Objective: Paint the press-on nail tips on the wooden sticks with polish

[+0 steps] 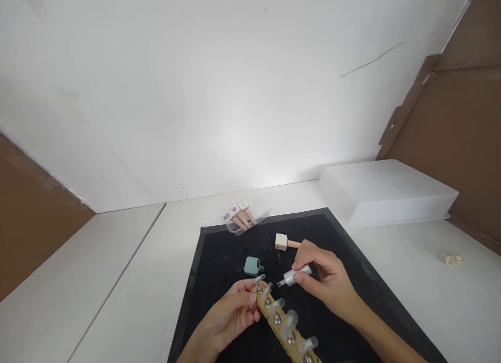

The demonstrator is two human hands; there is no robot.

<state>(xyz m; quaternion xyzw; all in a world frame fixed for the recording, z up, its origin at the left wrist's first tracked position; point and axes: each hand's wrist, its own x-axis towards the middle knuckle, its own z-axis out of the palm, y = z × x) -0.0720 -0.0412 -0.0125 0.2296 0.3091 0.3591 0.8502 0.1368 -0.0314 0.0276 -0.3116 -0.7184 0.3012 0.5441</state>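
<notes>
My left hand (230, 313) has its fingers (245, 295) closed around the upper end of a wooden strip (274, 318), thumb on the near side and fingertips curled over the top edge, so the strip runs from my grip down and to the right toward the bottom of the view. The strip carries a row of clear false nails (288, 321) standing up on small metal mounts, one after another along its length; the nails look pale and translucent, and the wood is light brown. My right hand (326, 279) comes in from the lower right with the wrist raised and bent, its fingers (303, 274) pinched shut on a silver brush cap (295, 275), whose short dark tip points left and sits just beside the topmost nail; I cannot tell whether it touches. Both hands hover over a black mat (219, 248) spread on the white tabletop (129, 279). On the mat, just beyond my left fingers, stands a small teal bottle (252, 266), and beyond my right hand lies a cream bottle with a pink cap (285, 242) on its side. At the mat's far edge sits a clear tray of pink-handled bottles (240, 217). A white box (387, 193) rests on the tabletop to the right, well apart from my hands.
</notes>
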